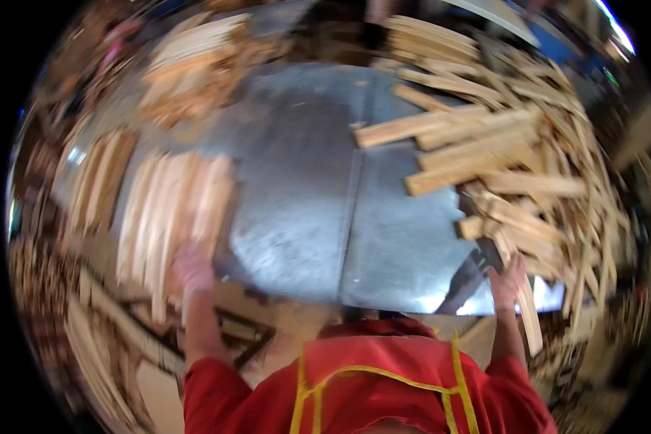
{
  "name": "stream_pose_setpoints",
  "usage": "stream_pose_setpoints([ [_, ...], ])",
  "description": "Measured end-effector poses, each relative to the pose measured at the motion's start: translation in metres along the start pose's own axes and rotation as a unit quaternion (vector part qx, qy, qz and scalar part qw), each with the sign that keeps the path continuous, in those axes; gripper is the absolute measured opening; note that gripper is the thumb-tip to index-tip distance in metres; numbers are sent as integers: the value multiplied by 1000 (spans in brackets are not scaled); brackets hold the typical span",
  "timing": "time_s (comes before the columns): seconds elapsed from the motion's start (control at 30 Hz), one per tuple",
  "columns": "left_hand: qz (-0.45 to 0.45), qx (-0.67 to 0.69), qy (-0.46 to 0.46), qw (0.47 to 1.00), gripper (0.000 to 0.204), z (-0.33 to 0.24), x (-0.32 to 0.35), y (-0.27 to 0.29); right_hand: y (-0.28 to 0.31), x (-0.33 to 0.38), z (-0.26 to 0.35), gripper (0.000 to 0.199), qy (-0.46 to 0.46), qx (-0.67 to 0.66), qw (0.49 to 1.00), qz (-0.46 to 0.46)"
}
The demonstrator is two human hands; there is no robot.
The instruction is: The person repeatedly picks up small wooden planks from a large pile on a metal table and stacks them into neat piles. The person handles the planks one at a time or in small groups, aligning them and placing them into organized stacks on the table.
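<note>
My left hand (pixel 193 266) rests at the near end of a row of pale wooden sticks (pixel 172 217) lying side by side on the left of a grey metal table (pixel 318 217); blur hides whether its fingers close on one. My right hand (pixel 508 282) reaches into a jumbled pile of wooden slats (pixel 484 145) on the right. Its fingers touch a slat (pixel 529 315) that slopes down toward me. My red sleeves and a yellow-trimmed apron (pixel 369 383) fill the lower edge.
More stick bundles lie at the far left (pixel 98 181) and the far end of the table (pixel 195 65). Loose slats spill over the right edge (pixel 600 217). Wooden frames and offcuts lie low at the left (pixel 123 325).
</note>
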State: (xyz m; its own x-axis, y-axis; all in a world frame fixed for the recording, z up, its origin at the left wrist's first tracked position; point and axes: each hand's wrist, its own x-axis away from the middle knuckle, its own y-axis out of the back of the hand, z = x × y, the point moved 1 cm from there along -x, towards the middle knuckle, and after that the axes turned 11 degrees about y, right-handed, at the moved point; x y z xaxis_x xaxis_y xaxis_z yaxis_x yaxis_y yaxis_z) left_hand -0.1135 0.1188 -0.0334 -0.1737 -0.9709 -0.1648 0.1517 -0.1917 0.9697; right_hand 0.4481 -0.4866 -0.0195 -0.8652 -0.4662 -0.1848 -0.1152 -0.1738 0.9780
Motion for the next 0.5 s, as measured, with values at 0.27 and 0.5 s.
stream_pose_setpoints([
  [0.27,98,-9,-109,989,85,-132,51,46,12,-54,-76,72,-64,54,977,196],
  [0.5,295,237,-352,856,90,-343,202,95,39,-87,103,80,173,-156,923,307],
])
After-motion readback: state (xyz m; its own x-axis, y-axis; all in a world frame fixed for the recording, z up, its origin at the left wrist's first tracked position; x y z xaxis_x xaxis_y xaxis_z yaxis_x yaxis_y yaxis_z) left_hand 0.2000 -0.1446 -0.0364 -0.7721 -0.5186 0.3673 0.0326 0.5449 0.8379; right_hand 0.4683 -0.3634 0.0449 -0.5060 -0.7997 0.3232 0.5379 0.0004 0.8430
